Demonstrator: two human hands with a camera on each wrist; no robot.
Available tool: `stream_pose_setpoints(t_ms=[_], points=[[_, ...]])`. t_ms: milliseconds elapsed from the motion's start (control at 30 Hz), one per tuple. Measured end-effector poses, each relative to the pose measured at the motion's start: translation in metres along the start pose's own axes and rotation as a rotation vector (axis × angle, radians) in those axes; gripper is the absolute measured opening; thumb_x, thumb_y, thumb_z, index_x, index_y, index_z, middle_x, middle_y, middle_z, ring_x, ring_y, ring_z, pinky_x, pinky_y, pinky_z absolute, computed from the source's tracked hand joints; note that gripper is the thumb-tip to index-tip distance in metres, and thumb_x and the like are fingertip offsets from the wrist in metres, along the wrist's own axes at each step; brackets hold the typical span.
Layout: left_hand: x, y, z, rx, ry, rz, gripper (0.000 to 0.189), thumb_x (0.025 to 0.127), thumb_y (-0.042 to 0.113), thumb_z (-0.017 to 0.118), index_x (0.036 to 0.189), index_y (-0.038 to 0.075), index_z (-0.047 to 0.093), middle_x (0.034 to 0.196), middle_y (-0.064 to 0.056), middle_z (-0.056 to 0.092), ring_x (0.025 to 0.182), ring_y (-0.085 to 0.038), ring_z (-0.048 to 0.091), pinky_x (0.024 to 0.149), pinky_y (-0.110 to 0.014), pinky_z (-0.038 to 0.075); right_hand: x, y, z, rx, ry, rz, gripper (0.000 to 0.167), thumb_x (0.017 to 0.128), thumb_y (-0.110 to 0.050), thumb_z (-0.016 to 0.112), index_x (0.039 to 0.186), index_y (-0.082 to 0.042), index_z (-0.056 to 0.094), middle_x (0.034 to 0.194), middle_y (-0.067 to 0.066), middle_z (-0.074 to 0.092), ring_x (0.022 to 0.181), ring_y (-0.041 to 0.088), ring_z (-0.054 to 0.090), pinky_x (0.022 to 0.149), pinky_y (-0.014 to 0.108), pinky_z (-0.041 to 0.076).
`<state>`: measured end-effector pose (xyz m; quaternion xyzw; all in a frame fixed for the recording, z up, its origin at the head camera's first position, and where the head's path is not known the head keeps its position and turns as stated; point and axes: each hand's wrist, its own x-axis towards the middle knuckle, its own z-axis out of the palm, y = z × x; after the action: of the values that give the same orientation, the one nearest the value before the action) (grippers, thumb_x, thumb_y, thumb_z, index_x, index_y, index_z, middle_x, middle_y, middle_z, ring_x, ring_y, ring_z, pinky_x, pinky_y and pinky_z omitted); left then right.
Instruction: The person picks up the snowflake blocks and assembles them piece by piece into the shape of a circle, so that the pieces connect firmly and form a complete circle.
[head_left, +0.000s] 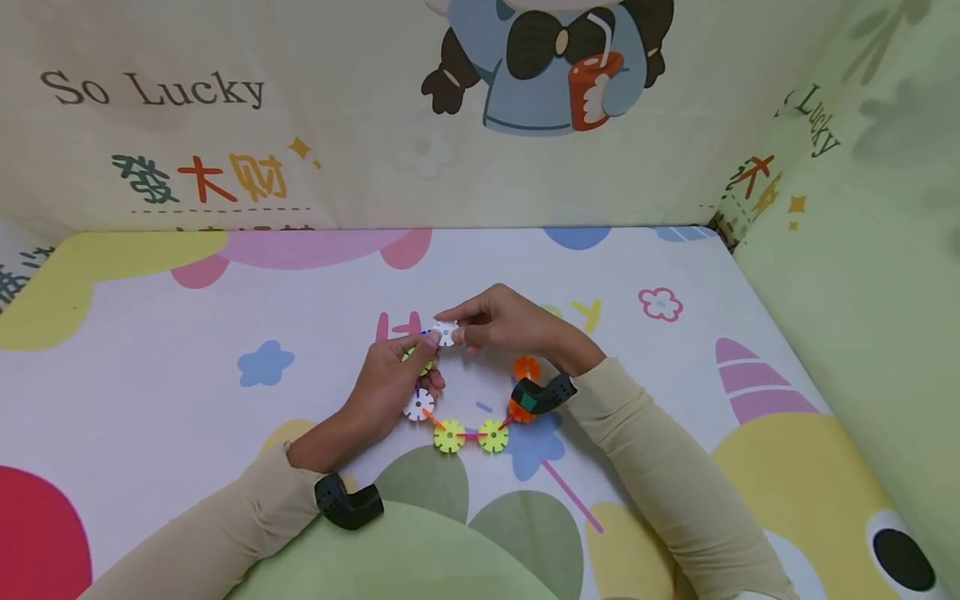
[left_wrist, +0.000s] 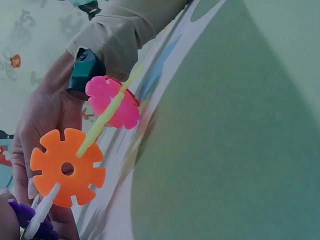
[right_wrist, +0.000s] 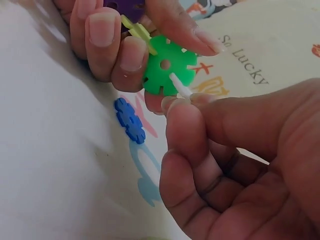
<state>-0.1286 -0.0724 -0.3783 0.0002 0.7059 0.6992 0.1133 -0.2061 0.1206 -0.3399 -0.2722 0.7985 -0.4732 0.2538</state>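
A curved chain of notched plastic discs (head_left: 450, 437) lies between the hands, flat-facing discs alternating with edge-on ones. My left hand (head_left: 390, 379) grips its far-left end, thumb and fingers around the discs there. In the right wrist view, a green disc (right_wrist: 167, 67) sits by the left thumb, joined to a yellow edge-on piece (right_wrist: 137, 32) and a purple disc (right_wrist: 125, 7). My right hand (head_left: 513, 325) pinches a white edge-on piece (right_wrist: 181, 86) that meets the green disc. An orange disc (left_wrist: 67, 167) and pink disc (left_wrist: 112, 102) show in the left wrist view.
The chain's other end, an orange disc (head_left: 527, 367), is near the right wrist. A blue disc (right_wrist: 129, 121) shows below the hands. The printed tabletop (head_left: 187, 442) meets a cloth backdrop (head_left: 360, 125) behind and another cloth (head_left: 862, 292) at right.
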Motion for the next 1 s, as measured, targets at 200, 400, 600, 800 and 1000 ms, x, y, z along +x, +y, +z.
stream_pose_setpoints(t_ms=[200,400,600,800,1000], points=[[0.001,0.003,0.0,0.026,-0.006,0.007,0.042,0.098,0.037,0.058,0.109,-0.003,0.065,0.066,-0.012,0.063,0.059,-0.016,0.062,0.06,-0.023,0.052,-0.001,0.0,-0.002,-0.011,0.016,-0.014,0.032,0.094,-0.001,0.06,0.126,-0.003,0.065,0.085,0.01,0.069,0.072,0.025,0.066,0.074,0.03,0.051],[0.001,0.004,0.002,0.006,-0.003,0.0,0.04,0.098,0.035,0.058,0.116,-0.001,0.063,0.068,-0.013,0.063,0.06,-0.017,0.063,0.06,-0.024,0.053,-0.002,0.002,-0.003,-0.042,0.026,-0.044,0.033,0.094,0.0,0.06,0.126,-0.003,0.065,0.078,0.01,0.067,0.07,0.023,0.061,0.068,0.027,0.047],[0.003,0.009,-0.001,-0.031,-0.032,-0.113,0.035,0.101,0.029,0.052,0.113,-0.004,0.057,0.078,-0.012,0.058,0.061,-0.018,0.064,0.062,-0.027,0.055,-0.002,0.002,-0.001,-0.021,0.042,-0.052,0.029,0.091,-0.004,0.066,0.12,-0.001,0.067,0.081,0.012,0.068,0.068,0.025,0.061,0.067,0.029,0.049],[0.003,0.021,-0.011,0.129,-0.071,-0.209,0.032,0.1,0.027,0.05,0.101,-0.003,0.059,0.071,-0.013,0.061,0.06,-0.021,0.064,0.06,-0.029,0.054,-0.003,0.001,0.002,-0.011,0.051,-0.042,0.023,0.089,-0.007,0.07,0.112,-0.001,0.07,0.081,0.013,0.067,0.07,0.024,0.06,0.065,0.03,0.052],[-0.004,0.029,-0.02,0.177,-0.133,-0.246,0.035,0.1,0.03,0.052,0.103,-0.004,0.058,0.072,-0.016,0.064,0.06,-0.023,0.065,0.057,-0.034,0.057,-0.002,0.002,0.003,-0.049,0.088,-0.05,0.02,0.092,-0.005,0.064,0.111,-0.002,0.071,0.084,0.008,0.068,0.073,0.022,0.059,0.064,0.028,0.051]])
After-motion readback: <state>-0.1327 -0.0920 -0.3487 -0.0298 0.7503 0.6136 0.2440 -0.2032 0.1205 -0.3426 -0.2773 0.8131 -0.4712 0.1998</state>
